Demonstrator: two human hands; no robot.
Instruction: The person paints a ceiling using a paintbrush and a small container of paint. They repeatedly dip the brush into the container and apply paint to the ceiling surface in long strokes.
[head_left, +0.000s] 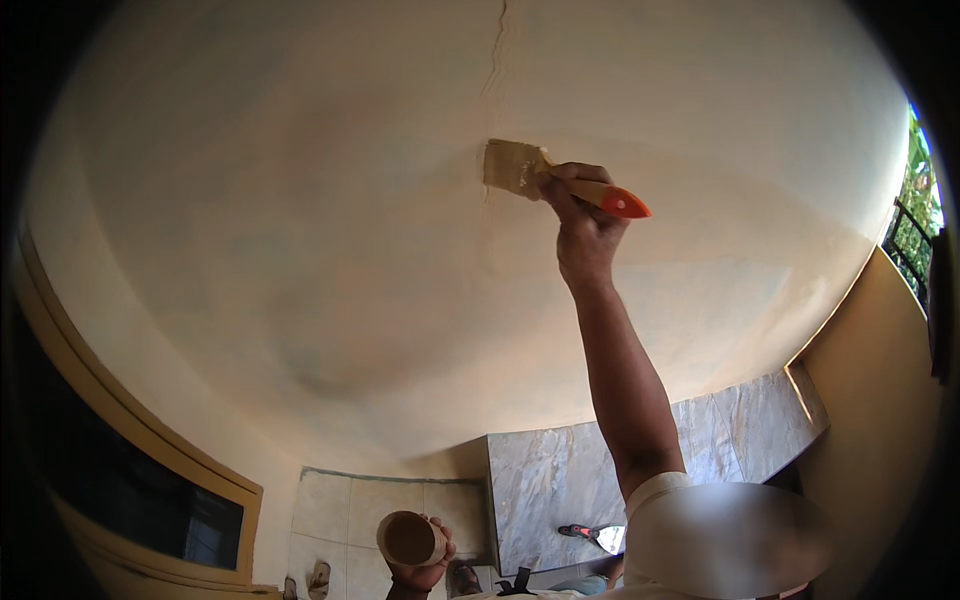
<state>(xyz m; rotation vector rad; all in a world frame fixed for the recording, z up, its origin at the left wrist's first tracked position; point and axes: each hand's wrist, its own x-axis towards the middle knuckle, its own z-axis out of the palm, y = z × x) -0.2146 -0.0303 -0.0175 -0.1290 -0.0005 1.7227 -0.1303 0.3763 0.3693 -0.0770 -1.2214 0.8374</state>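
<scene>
My right hand (585,225) grips a flat paintbrush (515,165) with a wooden handle and red tip, raised at the middle of the view. Its bristles are against the pale, mottled plaster wall (330,220), just below a thin vertical crack (497,50). Low in the view, my left hand (425,568) holds a round container (410,540) with brownish contents; its fingers wrap round the side.
A grey marble ledge (550,470) carries a scraper (605,537). Tiled floor (325,500) with sandals (320,580) lies below. A yellow-framed dark window or door (200,475) is at left; a side wall (860,400), railing (905,250) and foliage are at right.
</scene>
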